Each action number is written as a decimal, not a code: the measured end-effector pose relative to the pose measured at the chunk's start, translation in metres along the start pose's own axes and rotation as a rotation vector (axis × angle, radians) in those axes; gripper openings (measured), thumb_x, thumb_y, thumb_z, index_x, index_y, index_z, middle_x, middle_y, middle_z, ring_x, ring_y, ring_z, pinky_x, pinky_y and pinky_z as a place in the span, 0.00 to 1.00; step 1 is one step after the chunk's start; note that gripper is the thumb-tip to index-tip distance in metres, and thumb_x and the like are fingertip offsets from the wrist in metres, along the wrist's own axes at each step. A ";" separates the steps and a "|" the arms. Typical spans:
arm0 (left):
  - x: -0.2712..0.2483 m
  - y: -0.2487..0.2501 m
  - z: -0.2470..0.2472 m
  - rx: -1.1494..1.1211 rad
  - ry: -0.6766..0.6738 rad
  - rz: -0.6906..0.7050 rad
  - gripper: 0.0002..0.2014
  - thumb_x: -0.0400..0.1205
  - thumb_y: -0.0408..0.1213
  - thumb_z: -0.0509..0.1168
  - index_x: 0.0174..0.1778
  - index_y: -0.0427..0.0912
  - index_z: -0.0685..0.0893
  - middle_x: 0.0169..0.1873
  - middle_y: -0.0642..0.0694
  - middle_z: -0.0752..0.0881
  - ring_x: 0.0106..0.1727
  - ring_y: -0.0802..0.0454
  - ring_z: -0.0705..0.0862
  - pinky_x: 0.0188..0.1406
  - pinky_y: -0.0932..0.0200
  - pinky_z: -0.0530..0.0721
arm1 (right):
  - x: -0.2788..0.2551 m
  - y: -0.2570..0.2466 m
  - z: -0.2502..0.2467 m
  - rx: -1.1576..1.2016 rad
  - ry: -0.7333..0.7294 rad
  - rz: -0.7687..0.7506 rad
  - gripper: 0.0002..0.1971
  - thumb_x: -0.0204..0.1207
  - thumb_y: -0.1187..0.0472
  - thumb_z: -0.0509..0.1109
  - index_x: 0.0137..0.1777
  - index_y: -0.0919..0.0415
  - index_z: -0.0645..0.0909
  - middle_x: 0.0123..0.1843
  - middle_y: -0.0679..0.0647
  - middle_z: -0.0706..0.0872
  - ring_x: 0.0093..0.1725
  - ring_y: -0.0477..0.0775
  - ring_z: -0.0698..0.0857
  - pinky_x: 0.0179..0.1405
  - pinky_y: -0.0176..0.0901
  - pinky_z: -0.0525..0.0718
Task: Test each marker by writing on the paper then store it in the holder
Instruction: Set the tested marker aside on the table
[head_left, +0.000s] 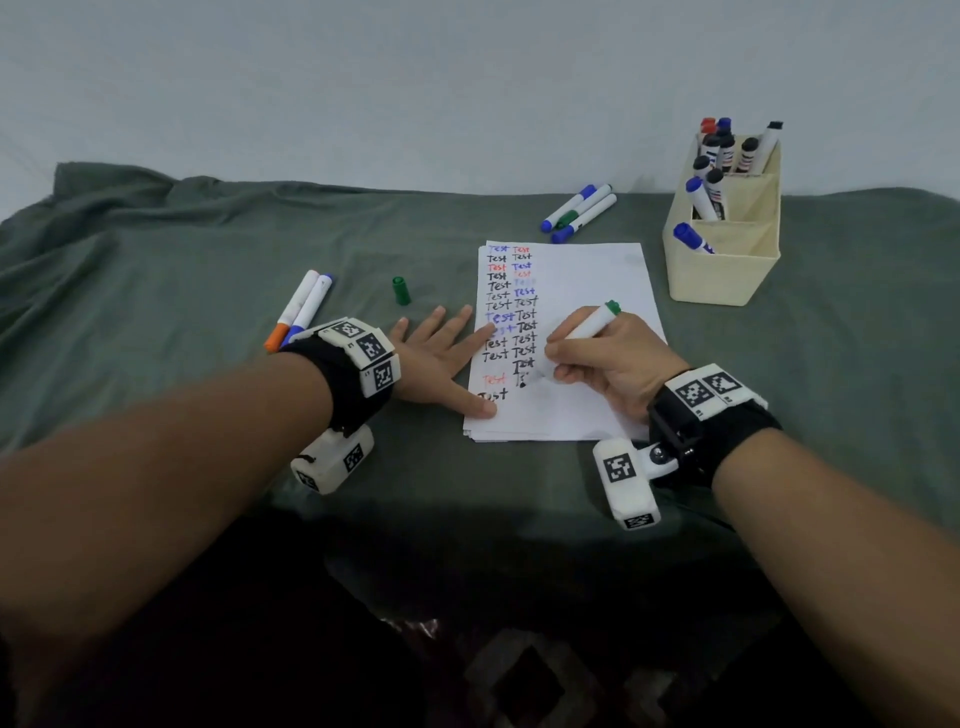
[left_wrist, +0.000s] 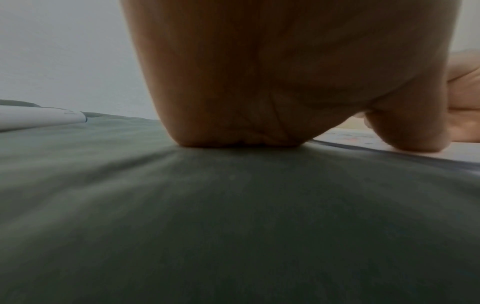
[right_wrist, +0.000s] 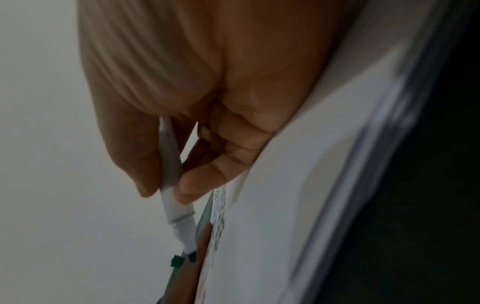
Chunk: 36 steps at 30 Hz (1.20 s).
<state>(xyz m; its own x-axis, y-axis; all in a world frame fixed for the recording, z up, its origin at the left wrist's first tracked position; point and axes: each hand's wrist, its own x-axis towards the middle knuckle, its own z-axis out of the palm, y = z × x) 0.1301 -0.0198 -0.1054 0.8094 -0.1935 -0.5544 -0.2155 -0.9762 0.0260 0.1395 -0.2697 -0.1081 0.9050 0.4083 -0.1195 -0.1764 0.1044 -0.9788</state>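
Over paper (head_left: 587, 291): green marker (head_left: 592, 325) pinched in right hand (head_left: 613, 364), tip down.

Bare forearms, each with a black wrist strap carrying white marker blocks and a camera pod.

Both arms are bare to the edge of the head view, with no sleeve showing. The left hand (head_left: 439, 353) has behind its grip a wide black fabric strap (head_left: 337, 384) round the wrist, topped by a curved row of white blocks (head_left: 366, 353) printed with black-and-white square codes. A white boxy pod (head_left: 332, 460) with the same codes hangs under that wrist. The right hand (head_left: 618, 364) wears a matching black strap (head_left: 727, 441) with two coded white blocks (head_left: 709, 389) on top. A black bracket with a silver screw (head_left: 660, 456) joins it to a white coded pod (head_left: 626, 480) below.
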 end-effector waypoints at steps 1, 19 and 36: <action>0.000 0.000 0.000 0.001 0.002 -0.003 0.63 0.55 0.89 0.49 0.79 0.67 0.26 0.82 0.55 0.24 0.83 0.47 0.26 0.80 0.31 0.33 | 0.000 -0.001 0.002 -0.037 -0.020 -0.007 0.13 0.72 0.78 0.77 0.34 0.60 0.90 0.32 0.60 0.88 0.27 0.55 0.86 0.33 0.40 0.89; -0.002 0.003 0.002 -0.019 0.018 -0.010 0.63 0.55 0.89 0.51 0.80 0.67 0.27 0.82 0.55 0.25 0.83 0.47 0.27 0.80 0.31 0.33 | -0.001 0.001 0.005 -0.159 0.020 -0.024 0.08 0.71 0.75 0.79 0.37 0.61 0.90 0.33 0.62 0.90 0.30 0.55 0.88 0.32 0.39 0.87; -0.003 0.003 0.003 -0.008 0.023 -0.009 0.64 0.53 0.90 0.48 0.79 0.66 0.26 0.82 0.56 0.25 0.83 0.48 0.26 0.80 0.31 0.33 | -0.003 0.001 0.003 -0.194 0.035 -0.036 0.12 0.71 0.75 0.79 0.34 0.58 0.89 0.31 0.63 0.87 0.28 0.56 0.85 0.33 0.44 0.81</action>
<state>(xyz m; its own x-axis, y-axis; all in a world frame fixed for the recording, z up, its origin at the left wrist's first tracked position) 0.1254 -0.0217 -0.1059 0.8237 -0.1865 -0.5355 -0.2038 -0.9786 0.0274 0.1352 -0.2678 -0.1077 0.9228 0.3756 -0.0864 -0.0689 -0.0597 -0.9958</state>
